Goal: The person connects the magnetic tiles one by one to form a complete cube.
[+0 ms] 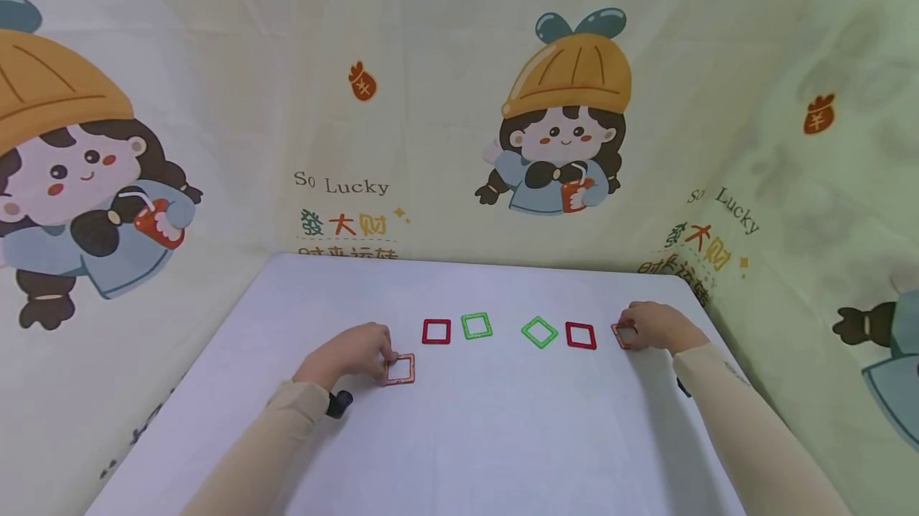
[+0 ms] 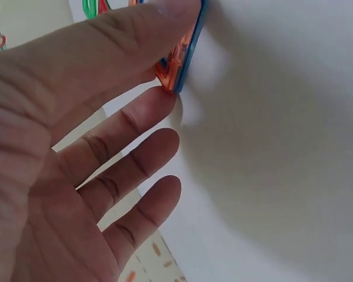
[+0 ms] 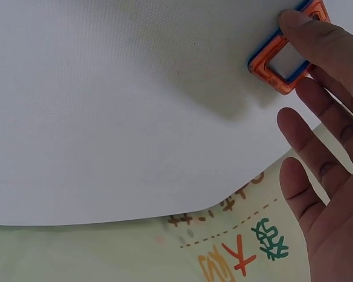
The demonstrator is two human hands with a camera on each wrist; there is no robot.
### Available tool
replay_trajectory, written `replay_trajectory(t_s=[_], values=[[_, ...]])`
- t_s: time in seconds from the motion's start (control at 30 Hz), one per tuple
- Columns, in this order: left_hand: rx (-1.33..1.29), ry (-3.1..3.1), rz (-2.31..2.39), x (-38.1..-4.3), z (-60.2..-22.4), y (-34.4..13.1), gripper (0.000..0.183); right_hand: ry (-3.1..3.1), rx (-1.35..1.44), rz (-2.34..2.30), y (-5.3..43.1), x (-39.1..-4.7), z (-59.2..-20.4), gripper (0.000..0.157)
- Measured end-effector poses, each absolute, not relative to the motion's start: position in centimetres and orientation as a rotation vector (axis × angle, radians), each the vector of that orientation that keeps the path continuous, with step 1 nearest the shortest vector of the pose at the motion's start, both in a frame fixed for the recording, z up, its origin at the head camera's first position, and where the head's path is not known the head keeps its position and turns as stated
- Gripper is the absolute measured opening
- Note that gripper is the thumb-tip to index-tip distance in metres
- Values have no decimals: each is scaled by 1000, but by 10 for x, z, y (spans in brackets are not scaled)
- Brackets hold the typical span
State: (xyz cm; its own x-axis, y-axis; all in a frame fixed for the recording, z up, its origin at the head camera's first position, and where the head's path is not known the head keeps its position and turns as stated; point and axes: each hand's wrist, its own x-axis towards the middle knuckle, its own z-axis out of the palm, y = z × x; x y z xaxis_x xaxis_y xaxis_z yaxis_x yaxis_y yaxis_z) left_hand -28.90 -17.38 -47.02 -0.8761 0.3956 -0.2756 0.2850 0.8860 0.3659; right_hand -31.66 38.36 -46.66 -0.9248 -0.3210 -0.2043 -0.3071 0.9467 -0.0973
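My left hand (image 1: 352, 352) pinches an orange open square tile (image 1: 412, 369) by its left side, between thumb and index finger. A blue edge shows along this orange tile (image 2: 177, 67) in the left wrist view, where the other fingers are spread loosely. At the right, my right hand (image 1: 659, 326) pinches a second orange square tile (image 1: 616, 336). In the right wrist view that orange tile (image 3: 270, 79) has a blue layer along one side and is tilted, with the thumb over its corner.
Between the hands lie a red square (image 1: 436, 341), a green square (image 1: 478, 336), a green square turned like a diamond (image 1: 530, 324) and another red square (image 1: 581, 347), in a loose row on the white table (image 1: 488, 444). Printed cloth (image 1: 431, 141) hangs behind and beside it.
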Motion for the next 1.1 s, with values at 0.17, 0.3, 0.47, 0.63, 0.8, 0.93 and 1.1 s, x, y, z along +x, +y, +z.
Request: replay_trajectory(t_s=[0.17, 0.3, 0.47, 0.63, 0.8, 0.93, 1.1], values=[[567, 2692, 414, -276, -469, -154, 24, 2862, -453, -113, 380, -314, -465, 21], [632, 2672, 424, -267, -470, -139, 24, 2848, -430, -109, 377, -311, -464, 21], [662, 2673, 464, -260, -481, -128, 26, 2824, -377, -100, 375, -309, -467, 23], [719, 2644, 507, -255, -488, -118, 29, 2804, -350, -55, 375, -307, -465, 24], [850, 2610, 500, -253, -485, -103, 37, 2842, -387, -76, 377, -309, -460, 23], [839, 2600, 494, -250, -481, -92, 38, 2842, -394, -107, 378, -310, -458, 23], [845, 2616, 481, -245, -478, -77, 35, 2837, -410, -118, 376, -310, -457, 24]])
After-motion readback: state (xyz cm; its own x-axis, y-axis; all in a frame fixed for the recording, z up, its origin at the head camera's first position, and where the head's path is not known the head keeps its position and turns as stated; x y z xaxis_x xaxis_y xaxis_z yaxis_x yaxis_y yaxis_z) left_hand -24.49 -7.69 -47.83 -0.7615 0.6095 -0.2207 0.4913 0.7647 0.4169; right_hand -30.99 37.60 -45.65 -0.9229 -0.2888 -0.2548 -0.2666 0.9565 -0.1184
